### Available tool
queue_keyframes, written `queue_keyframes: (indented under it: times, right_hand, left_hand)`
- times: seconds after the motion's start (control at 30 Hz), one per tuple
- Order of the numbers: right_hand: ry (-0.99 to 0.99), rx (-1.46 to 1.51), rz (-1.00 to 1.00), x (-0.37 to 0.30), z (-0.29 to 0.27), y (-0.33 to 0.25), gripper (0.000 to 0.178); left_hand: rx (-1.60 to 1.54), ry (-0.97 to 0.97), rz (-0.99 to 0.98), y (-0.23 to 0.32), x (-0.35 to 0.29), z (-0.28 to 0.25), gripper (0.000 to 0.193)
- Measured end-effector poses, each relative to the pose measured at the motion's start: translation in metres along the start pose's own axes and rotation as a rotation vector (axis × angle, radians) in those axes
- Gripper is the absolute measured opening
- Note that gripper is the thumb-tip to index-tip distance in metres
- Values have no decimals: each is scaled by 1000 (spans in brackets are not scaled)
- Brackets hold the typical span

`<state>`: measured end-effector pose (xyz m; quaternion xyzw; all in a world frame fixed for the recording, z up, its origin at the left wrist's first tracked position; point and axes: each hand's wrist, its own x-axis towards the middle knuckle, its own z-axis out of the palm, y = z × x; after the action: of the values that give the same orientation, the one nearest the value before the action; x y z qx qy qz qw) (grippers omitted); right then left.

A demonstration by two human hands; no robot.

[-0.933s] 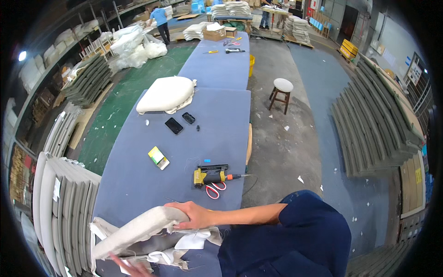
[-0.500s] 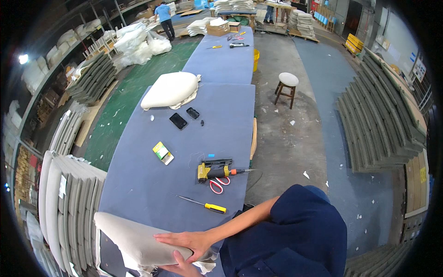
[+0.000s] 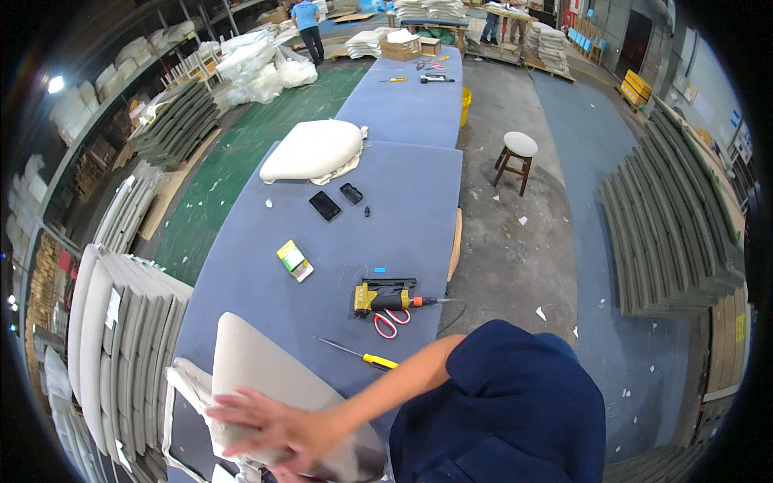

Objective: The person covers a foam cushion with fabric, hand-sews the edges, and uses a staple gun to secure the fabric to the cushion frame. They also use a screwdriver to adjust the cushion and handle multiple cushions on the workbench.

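A beige fabric-covered seat cushion (image 3: pixel 270 362) lies tilted at the near end of the blue-topped table (image 3: pixel 266 298). Across its near part stretches my right hand (image 3: pixel 270 431), its fingers spread and somewhat blurred; the hand looks flat on the fabric, not wrapped round it. Of my left hand, at most a bit of skin shows at the lower edge, with its fingers hidden. A pale-edged fabric piece (image 3: pixel 179 402) is partly visible left of the cushion. Beyond my forearm lies a yellow-handled screwdriver (image 3: pixel 374 361), with red-handled scissors (image 3: pixel 386 324) and a staple gun (image 3: pixel 382 298) farther off.
Farther up the table are a small yellow-green box (image 3: pixel 295 260), a phone (image 3: pixel 325 206) and another cream cushion (image 3: pixel 314 151). Stacked grey cushions (image 3: pixel 133 346) stand left, and tall grey stacks (image 3: pixel 668 217) right. A stool (image 3: pixel 517 153) stands on the floor; a person (image 3: pixel 307 28) is far back.
The near cushion has turned, its far corner now pointing up the table. My right hand has shifted left and spread on it. My left hand has mostly dropped out of sight. The view has shifted slightly.
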<state>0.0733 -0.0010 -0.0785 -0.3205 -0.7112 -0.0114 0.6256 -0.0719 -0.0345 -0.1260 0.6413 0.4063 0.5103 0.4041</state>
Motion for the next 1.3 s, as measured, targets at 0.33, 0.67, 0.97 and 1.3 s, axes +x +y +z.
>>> queue_keyframes:
  times: [0.33, 0.67, 0.97, 1.3]
  right_hand:
    - [-21, 472, 467, 62, -39, 40, 16]
    - [38, 348, 352, 45, -70, 44, 19]
    - [13, 484, 527, 38, -91, 58, 40]
    - [-15, 395, 471, 23, -84, 71, 81]
  left_hand:
    - [-69, 20, 239, 34, 45, 31, 93]
    - [-233, -222, 310, 39, 131, 88, 103]
    - [-213, -339, 213, 44, 134, 94, 114]
    - [-364, -407, 67, 51, 154, 89, 74]
